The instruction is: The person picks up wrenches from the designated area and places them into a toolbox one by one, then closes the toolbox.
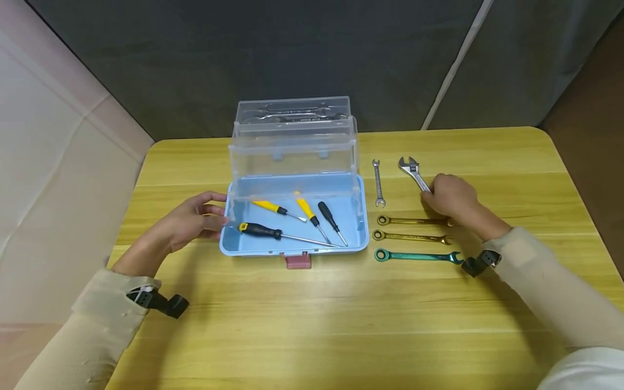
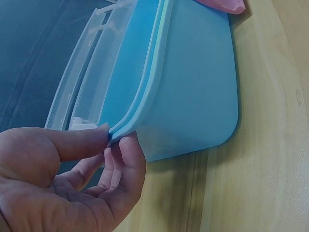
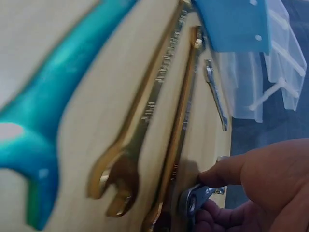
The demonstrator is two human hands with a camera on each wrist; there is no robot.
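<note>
A light-blue toolbox stands on the table with its clear tiered lid raised. My left hand is at the box's left end; the left wrist view shows thumb and fingers pinching the blue rim. Inside lie a large black screwdriver, two yellow-handled screwdrivers and a small black one. To the right of the box, my right hand grips the handle of a silver adjustable wrench, its jaw end pointing away from me. In the right wrist view the wrench's handle end shows beneath the thumb.
A small silver open-end wrench lies between box and adjustable wrench. Two gold wrenches and a green one lie in a row nearer me. Silver wrenches sit in the top lid tray. A dark curtain hangs behind the table.
</note>
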